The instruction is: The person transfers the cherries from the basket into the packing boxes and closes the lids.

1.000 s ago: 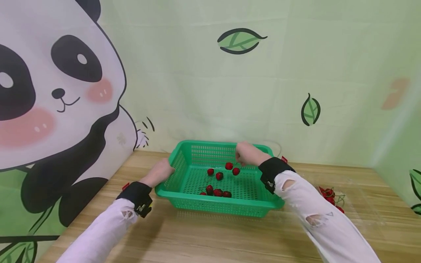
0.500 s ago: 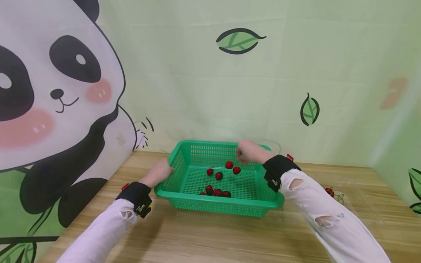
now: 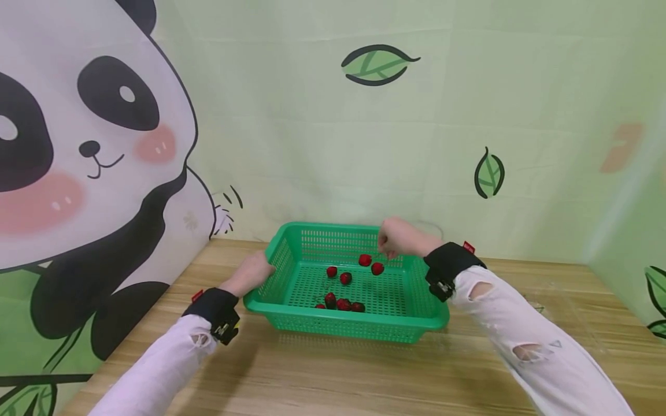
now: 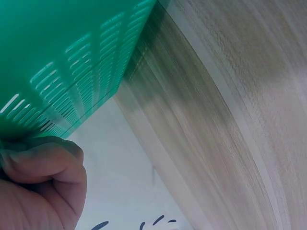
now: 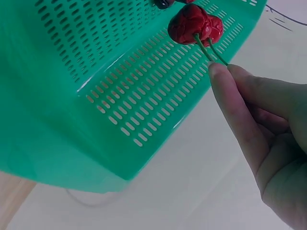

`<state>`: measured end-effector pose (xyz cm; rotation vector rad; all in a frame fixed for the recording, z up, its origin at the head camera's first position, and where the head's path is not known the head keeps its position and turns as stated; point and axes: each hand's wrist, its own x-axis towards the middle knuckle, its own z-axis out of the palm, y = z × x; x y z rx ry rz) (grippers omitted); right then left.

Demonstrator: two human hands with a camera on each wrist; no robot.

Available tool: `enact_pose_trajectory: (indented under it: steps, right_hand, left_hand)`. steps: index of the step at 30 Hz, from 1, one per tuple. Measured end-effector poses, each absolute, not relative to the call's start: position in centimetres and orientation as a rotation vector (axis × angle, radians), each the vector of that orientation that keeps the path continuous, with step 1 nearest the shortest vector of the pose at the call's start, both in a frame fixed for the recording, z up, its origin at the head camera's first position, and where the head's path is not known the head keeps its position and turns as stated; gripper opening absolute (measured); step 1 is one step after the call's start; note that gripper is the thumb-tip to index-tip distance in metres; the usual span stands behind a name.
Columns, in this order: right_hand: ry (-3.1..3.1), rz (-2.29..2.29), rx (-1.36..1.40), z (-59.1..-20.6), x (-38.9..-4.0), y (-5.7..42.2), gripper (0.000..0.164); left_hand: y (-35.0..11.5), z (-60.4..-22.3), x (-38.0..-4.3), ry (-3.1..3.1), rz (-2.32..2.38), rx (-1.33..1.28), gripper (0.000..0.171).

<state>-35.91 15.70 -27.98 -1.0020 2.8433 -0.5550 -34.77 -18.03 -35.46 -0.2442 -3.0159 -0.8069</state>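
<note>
Rectangular perforated green plastic basket (image 3: 354,328): left grip (image 3: 251,274) curled around its left rim (image 3: 252,299), steadying it, I judge. Two glossy red cherries (image 5: 189,25): over the basket, thin green stems (image 5: 203,49) pinched tight in the right grip (image 3: 403,237), apparently sparing the fruit.

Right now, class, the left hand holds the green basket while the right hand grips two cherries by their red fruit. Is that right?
Not by the fruit: the right wrist view shows the right hand pinching the two cherries by their green stems. The left hand does hold the green basket.
</note>
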Motion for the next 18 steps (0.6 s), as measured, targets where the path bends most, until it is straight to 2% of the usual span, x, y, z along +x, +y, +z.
enact_pose_trajectory:
  steps: [7, 18]
  right_hand:
    - [2.850, -0.554, -1.029, -27.8, -35.7, 16.3, 0.020]
    - [2.835, -0.560, -0.885, -27.5, -35.3, 17.6, 0.013]
  left_hand:
    - [-18.0, -35.5, -34.7, -3.010, -0.800, -0.249, 0.007]
    - [-17.8, -35.2, -34.5, -3.019, -0.800, -0.220, 0.009]
